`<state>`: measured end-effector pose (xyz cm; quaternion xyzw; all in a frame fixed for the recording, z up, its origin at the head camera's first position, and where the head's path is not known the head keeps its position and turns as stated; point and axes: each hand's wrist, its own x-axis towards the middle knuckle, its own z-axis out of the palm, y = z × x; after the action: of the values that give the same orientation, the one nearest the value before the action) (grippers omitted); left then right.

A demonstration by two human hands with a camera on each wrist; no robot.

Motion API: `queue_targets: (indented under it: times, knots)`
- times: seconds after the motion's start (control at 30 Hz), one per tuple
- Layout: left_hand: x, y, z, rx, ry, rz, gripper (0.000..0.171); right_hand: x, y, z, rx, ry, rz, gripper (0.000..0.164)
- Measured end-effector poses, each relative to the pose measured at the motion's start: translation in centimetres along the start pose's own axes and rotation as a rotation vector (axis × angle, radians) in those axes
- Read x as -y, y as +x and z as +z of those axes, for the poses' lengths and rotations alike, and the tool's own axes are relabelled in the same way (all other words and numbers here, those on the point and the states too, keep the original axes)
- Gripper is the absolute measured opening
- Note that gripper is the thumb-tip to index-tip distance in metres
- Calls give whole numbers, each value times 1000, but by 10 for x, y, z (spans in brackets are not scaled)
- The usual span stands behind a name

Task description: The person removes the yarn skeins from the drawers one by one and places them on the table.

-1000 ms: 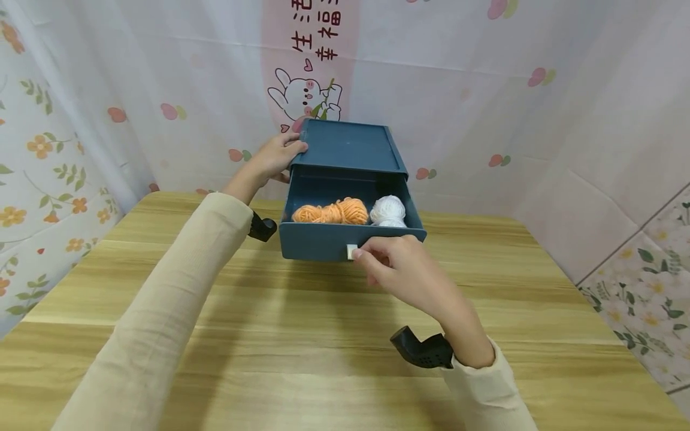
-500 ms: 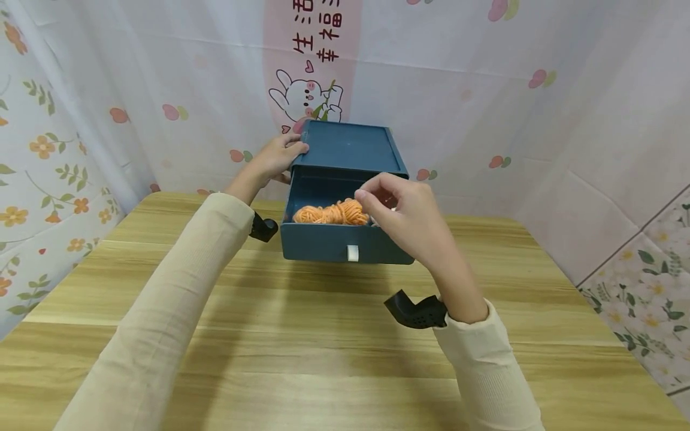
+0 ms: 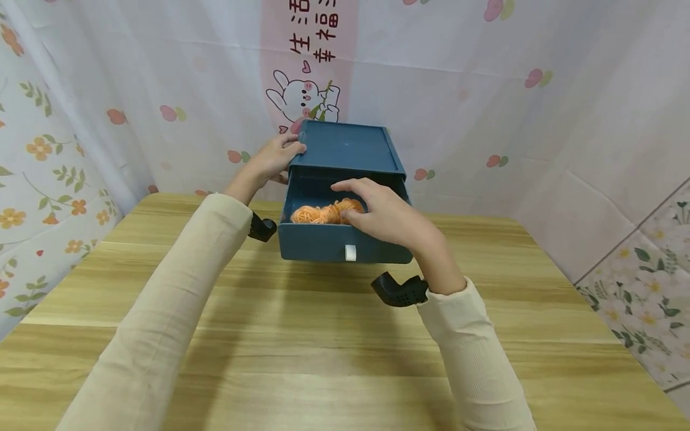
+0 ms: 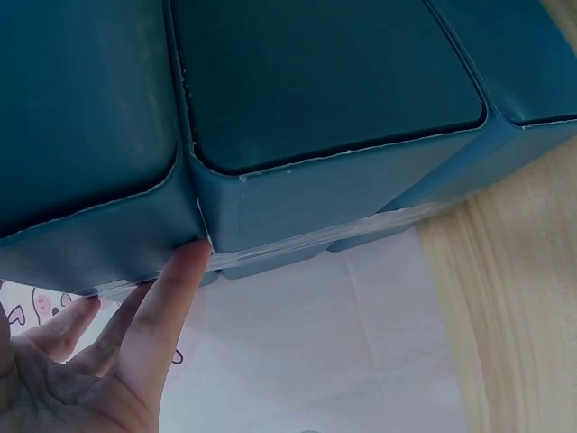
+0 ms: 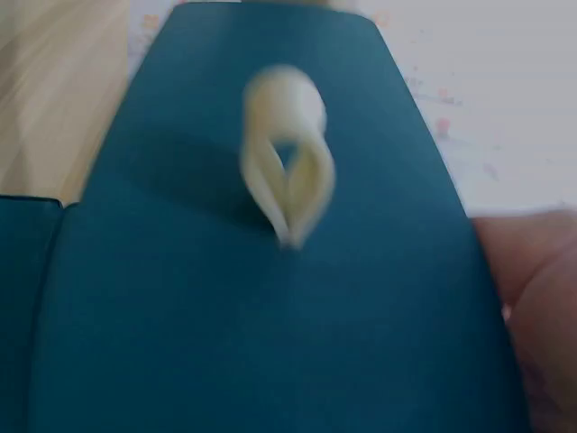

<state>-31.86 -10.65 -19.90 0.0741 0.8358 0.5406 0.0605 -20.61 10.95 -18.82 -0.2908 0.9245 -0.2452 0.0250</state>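
A dark blue drawer box [image 3: 350, 146] sits at the back of the table with its drawer [image 3: 309, 242] pulled out toward me. Inside the drawer lies a skein of orange yarn [image 3: 311, 215]. My left hand [image 3: 274, 158] rests on the box's left side, thumb along the top edge; in the left wrist view its fingers [image 4: 158, 329] extend straight against the wall. Over the drawer's right part, my right hand [image 3: 385, 212] has thumb and fingers spread at the right end of the orange yarn. It hides the white yarn. A white pull tab [image 5: 288, 113] on the drawer front shows below that hand.
The box stands on a wood-grain table [image 3: 302, 359]. Behind it hangs a white printed curtain [image 3: 431, 96] close to the back edge. Floral cloth [image 3: 48, 149] covers the left side, and a patterned wall surface [image 3: 647, 299] lies to the right.
My right hand has let go of the pull tab, risen over the drawer front, and moved left to the orange yarn with its fingers spreading. The left hand has stayed on the box.
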Motion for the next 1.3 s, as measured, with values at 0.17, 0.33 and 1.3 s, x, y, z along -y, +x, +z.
queue_targets:
  times: [0.17, 0.33, 1.3]
  knots:
    - [0, 1, 0, -4, -1, -5, 61, -4, 9, -6, 192, 115, 47, 50]
    - [1, 0, 0, -10, 5, -2, 60, -6, 12, -6, 260, 197, 101, 51]
    - [2, -1, 2, -12, -16, 13, 60, -6, 6, 0, -102, 71, 184, 25]
